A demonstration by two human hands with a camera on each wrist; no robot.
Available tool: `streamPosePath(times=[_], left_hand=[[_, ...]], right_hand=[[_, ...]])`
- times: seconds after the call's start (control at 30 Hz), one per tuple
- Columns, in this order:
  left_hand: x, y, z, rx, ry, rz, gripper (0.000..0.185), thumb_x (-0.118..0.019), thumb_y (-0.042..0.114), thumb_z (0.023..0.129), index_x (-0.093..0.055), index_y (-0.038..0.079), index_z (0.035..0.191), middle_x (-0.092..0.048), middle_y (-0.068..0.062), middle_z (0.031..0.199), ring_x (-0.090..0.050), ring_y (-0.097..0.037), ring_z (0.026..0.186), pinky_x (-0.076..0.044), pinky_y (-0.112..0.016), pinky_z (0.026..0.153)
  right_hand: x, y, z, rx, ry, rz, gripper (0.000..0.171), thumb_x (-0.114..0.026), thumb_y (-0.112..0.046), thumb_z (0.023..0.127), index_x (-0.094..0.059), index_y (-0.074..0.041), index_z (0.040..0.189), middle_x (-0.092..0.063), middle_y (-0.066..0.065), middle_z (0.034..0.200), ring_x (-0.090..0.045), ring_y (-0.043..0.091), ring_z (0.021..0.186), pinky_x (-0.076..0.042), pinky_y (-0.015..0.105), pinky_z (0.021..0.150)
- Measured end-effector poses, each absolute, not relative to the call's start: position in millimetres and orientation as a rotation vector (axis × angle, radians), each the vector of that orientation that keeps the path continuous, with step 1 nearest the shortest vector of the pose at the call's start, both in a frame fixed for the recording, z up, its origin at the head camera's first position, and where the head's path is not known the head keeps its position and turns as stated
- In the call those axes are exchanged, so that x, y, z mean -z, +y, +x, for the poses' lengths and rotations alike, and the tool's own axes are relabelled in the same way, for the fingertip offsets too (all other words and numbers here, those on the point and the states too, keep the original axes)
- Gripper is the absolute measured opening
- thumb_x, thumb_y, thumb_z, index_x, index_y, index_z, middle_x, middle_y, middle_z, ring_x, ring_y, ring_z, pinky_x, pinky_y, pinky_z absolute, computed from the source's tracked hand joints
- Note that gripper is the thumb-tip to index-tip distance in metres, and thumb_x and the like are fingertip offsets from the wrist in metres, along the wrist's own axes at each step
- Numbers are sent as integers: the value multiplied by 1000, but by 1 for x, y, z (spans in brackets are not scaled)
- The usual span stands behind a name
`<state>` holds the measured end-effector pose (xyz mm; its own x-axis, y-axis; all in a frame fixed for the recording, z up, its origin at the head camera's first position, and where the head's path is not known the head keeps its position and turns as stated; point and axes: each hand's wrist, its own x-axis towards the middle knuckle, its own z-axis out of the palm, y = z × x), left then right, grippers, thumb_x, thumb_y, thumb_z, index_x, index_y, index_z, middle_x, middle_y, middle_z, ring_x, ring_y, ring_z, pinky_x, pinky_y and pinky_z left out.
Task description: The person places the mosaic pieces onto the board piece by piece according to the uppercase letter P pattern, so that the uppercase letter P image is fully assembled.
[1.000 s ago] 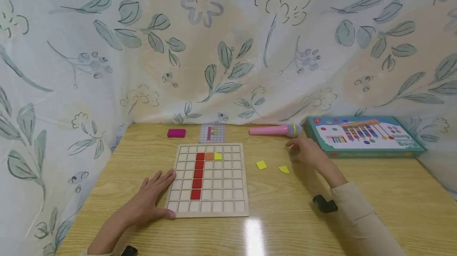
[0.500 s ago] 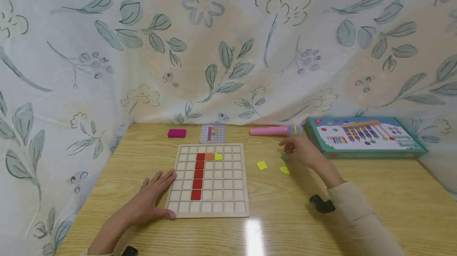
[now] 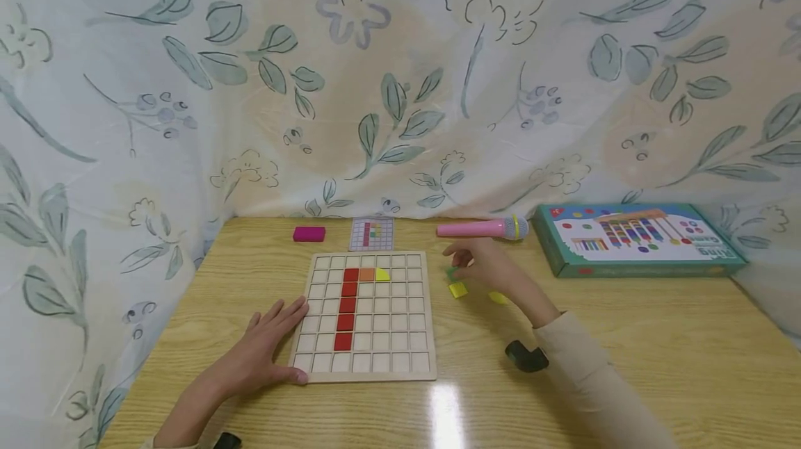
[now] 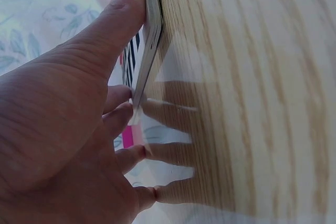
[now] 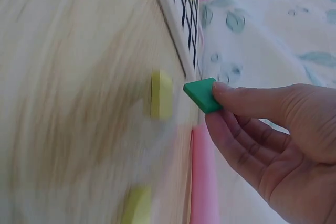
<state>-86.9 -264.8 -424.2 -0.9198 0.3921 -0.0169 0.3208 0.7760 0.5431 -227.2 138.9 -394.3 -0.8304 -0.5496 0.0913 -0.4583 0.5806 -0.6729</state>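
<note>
A green square tile is pinched between thumb and fingers of my right hand, raised over the table right of the grid board. My left hand lies with fingers spread along the left edge of the wooden grid board, thumb at its lower left corner. On the board a column of several red tiles has an orange tile and a yellow quarter-round tile beside its top. Below the right hand lie a yellow square tile and a second yellow quarter-round tile.
Behind the board lie a pattern card and a magenta block. A pink toy microphone rests at the back, beside a green-edged game box. A floral cloth hangs behind the table.
My right hand has carried the green tile leftward, from near the game box to above the yellow square tile. The left hand and the board have stayed put.
</note>
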Motion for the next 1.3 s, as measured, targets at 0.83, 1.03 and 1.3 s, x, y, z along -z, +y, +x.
streamPosePath(times=[0.83,1.03,1.3], left_hand=[[420,-266,-90,-851,2799,536,109,-81,57,66,-37,4,150,-31,-15,158,-16,-50,143,-6,-73,108],[421,-265,-90,-841,2802,540,109,-81,57,66,-37,4,151,-30,-14,158,-16,-50,143,-7,-73,108],[420,-265,-89,-842,2795,528,108,-81,56,67,-37,5,151,-30,-14,158,-16,-50,143,-6,-72,108]], right_hand=[[411,20,-206,1295,2379,-990,26,-75,-1,83,-71,0,109,-68,3,88,-60,9,80,-52,20,72],[416,9,-201,1295,2392,-947,22,-75,2,82,-72,1,104,-67,6,85,-59,9,76,-52,18,68],[418,2,-194,1205,2488,-880,21,-77,-1,82,-73,-5,102,-64,-1,83,-56,7,75,-49,20,69]])
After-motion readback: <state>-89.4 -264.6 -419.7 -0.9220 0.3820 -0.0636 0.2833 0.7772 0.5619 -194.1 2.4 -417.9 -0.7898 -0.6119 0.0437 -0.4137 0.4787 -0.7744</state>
